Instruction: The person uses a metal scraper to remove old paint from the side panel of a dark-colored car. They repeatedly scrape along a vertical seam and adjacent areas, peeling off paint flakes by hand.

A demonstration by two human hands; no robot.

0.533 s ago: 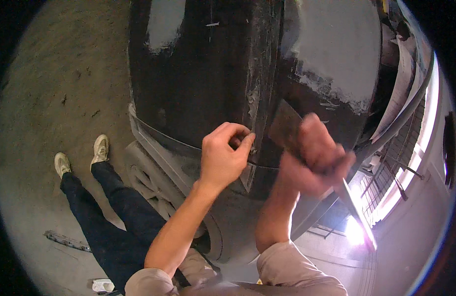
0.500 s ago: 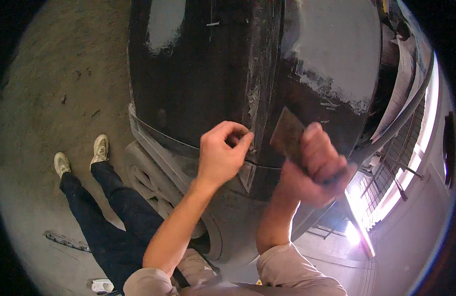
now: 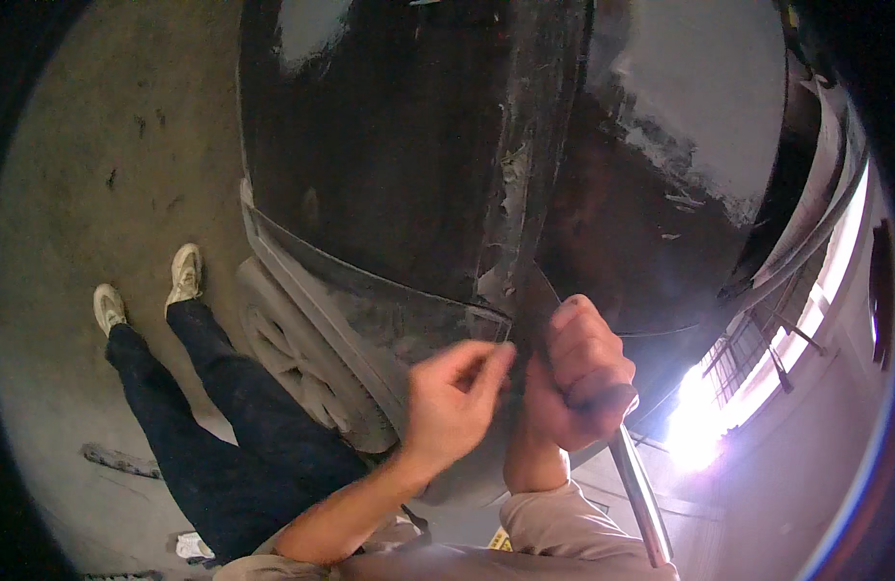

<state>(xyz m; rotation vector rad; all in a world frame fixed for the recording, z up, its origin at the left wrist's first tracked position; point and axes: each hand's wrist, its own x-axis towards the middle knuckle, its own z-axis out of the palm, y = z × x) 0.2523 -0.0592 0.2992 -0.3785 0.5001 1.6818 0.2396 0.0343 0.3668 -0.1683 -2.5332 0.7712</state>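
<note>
My right hand [image 3: 588, 363] is wrapped round a scraper [image 3: 539, 302] with a flat dark blade. The blade lies at the lower end of a seam [image 3: 513, 184] in the dark car body [image 3: 370, 145], where ragged pale-grey material is peeling. Just left of the scraper, my left hand [image 3: 452, 397] has thumb and forefinger pinched together, over the car's lower corner. Whatever is between those fingertips, if anything, is too small to tell. A smeared grey patch [image 3: 699, 87] covers part of the right panel, and a smaller grey patch [image 3: 312, 29] is at the upper left.
A wheel [image 3: 312, 373] is at the car's lower left. Beside it are legs in dark trousers [image 3: 225, 407] with light shoes [image 3: 186, 273]. A dark strip [image 3: 123, 460] lies on the floor [image 3: 89, 174]. A shiny pole [image 3: 639, 494] stands near a glaring light [image 3: 697, 426] on the right.
My right hand has come down and left, bringing the scraper blade to the seam's lower end. My left hand has dropped away from the seam. The whole view has shifted slightly.
</note>
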